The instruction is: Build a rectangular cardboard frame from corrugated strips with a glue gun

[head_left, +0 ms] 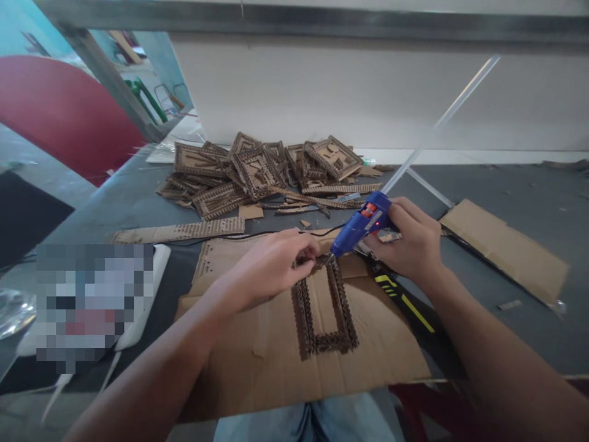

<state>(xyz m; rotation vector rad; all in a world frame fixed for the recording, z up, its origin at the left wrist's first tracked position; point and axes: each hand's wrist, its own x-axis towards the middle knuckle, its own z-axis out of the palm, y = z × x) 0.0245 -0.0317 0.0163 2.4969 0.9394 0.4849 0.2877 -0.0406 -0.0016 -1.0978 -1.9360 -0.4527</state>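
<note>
My right hand [407, 236] is wrapped around a blue hot glue gun [361, 224] with a long clear glue stick [467, 92] rising from its back. The gun's nozzle points down at the upper end of a rectangular corrugated cardboard frame [348, 307]. At that same end, my left hand [276, 261] is closed, thumb and fingers pinched at the frame's upper edge; the fingertips partly hide what is between them. Beneath the frame lies a flat cardboard sheet [257, 368]. A black and yellow utility knife [405, 301] rests under my right wrist.
Several small cardboard frames [257, 169] are heaped at the back, with loose strips in front. A cardboard piece [506, 252] lies at the right. On the left are a white object [147, 301], partly blurred out, and a corrugated strip [179, 231]. A black cord [276, 232] crosses behind my hands.
</note>
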